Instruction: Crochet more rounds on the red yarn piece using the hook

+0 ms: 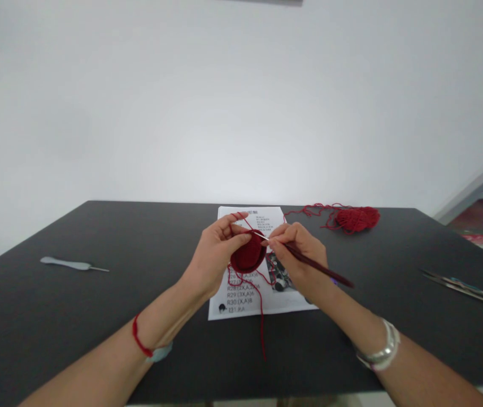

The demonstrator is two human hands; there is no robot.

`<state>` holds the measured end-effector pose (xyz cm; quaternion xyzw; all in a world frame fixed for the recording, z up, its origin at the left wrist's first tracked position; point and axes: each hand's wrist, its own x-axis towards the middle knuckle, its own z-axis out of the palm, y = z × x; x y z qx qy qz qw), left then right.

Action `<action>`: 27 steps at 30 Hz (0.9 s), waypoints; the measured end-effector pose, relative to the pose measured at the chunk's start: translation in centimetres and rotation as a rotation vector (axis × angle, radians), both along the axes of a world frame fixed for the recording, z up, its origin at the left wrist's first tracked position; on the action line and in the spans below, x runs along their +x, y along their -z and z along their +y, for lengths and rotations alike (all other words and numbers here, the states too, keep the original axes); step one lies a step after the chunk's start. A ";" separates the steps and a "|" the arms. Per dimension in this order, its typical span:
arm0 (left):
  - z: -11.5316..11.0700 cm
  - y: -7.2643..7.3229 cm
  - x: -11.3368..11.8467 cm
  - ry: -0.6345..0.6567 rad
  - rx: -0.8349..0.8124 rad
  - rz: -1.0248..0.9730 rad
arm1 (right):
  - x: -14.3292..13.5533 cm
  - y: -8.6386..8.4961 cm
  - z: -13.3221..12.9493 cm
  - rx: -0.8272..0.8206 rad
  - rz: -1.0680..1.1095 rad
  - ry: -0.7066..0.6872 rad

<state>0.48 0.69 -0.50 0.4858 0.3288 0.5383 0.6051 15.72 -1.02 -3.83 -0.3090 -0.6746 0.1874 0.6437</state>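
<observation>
Between my two hands is a round, cup-shaped piece of dark red crochet (247,254). My left hand (218,249) pinches its upper left edge, and red yarn (241,216) runs over the fingers. In my right hand (298,249) is a crochet hook (315,264) with a dark red handle, held like a pen. Its thin metal tip meets the upper right rim of the piece; whether a loop sits on it is too small to tell. A loose yarn tail (262,328) hangs below the crochet piece.
Under my hands lies a printed pattern sheet (241,308) on the dark table (160,339). A red yarn ball (356,219) rests at the back right, its strand leading toward my hands. A grey-handled hook (66,263) lies left, slim metal tools (461,287) right. Behind stands a white wall (241,113).
</observation>
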 end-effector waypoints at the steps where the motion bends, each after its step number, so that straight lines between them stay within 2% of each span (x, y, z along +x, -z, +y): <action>1: 0.0 0.0 0.0 0.019 -0.002 -0.014 | 0.2 -0.1 0.2 -0.090 0.102 -0.072; 5: 0.1 0.2 -0.1 0.087 -0.030 -0.040 | 0.3 -0.7 0.6 -0.321 0.473 -0.367; 8: 0.0 0.2 0.0 0.157 -0.073 -0.046 | 0.0 -1.1 0.5 -0.424 0.580 -0.457; 12: -0.1 0.2 0.0 0.199 -0.105 -0.056 | -0.1 -1.1 0.3 -0.515 0.626 -0.477; 17: -0.2 0.1 -0.1 0.191 -0.085 -0.053 | 0.0 -1.1 0.3 -0.547 0.635 -0.505; 23: -0.3 -0.1 -0.2 0.181 -0.079 -0.016 | 0.1 -1.2 0.4 -0.530 0.607 -0.509; 27: -0.2 -0.1 -0.3 0.168 -0.063 0.009 | 0.6 -1.4 0.6 -0.463 0.504 -0.465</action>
